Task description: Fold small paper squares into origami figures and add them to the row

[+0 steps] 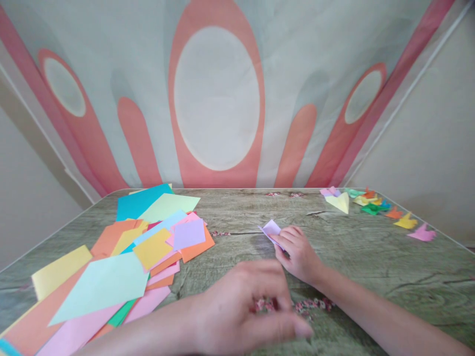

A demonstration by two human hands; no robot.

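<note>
My right hand [299, 252] pinches a small folded sheet of lilac paper [272, 228] between thumb and fingers, near the middle of the wooden-topped table. The paper is creased, with one flap standing up at its left edge. Closer to me, my left hand [248, 306] hovers over the table, slightly blurred. Its fingers are bent and its thumb points right, with a gap between them and nothing visible in it. A lilac square of paper [188, 234] lies on top of the loose coloured sheets to the left.
Overlapping coloured paper sheets [106, 282] spread across the table's left side. Several small folded paper figures [406, 221] line the right edge, beside a pale yellow folded piece [338, 201]. A patterned fabric backdrop [217, 178] rises behind the wood-grain table [374, 247].
</note>
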